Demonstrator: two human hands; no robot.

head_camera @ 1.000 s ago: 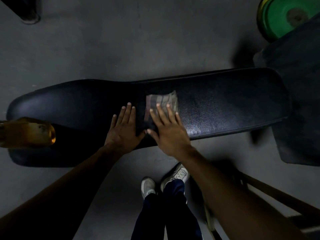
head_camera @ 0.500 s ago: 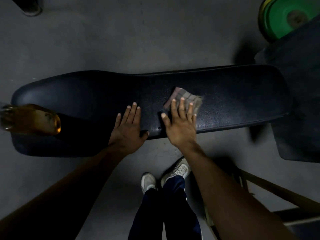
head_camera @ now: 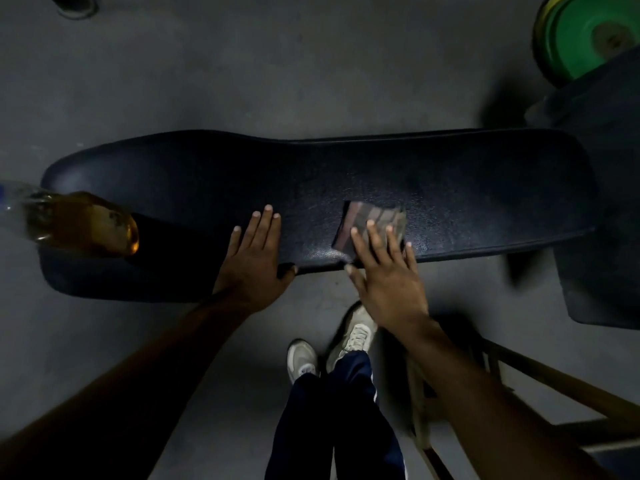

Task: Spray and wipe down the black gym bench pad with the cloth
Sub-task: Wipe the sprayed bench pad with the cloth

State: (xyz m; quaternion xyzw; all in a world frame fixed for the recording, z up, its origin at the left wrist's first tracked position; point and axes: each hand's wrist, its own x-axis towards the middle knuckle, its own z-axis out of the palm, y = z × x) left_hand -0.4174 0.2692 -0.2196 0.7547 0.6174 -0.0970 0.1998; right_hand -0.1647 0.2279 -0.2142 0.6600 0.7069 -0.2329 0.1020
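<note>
Head view, looking straight down in dim light. A long black padded bench (head_camera: pixel 207 174) runs from left to right across the middle of the picture, over a grey concrete floor (head_camera: pixel 242 71).

The right hand (head_camera: pixel 388 271) lies flat with its fingers straight and spread, pressing a small folded striped cloth (head_camera: pixel 367 218) onto the pad. The cloth sits just right of the bench's middle, close to its near edge. The fingertips cover the cloth's near part, while the palm hangs out past the near edge.

The left hand (head_camera: pixel 254 261) rests flat on the pad just left of the middle, also at the near edge. Its fingers are straight and close together and grip nothing; the thumb reaches along the edge towards the right hand. The two hands are near each other but apart.

At the bench's left end, near its near-left corner, lies a clear bottle (head_camera: pixel 79 223) of amber liquid, blurred.

Below the near edge stand the person's two pale sneakers (head_camera: pixel 353 336) and dark trousers. A green weight plate (head_camera: pixel 585 32) shows in the far right corner of the picture, beyond the bench's right end.
</note>
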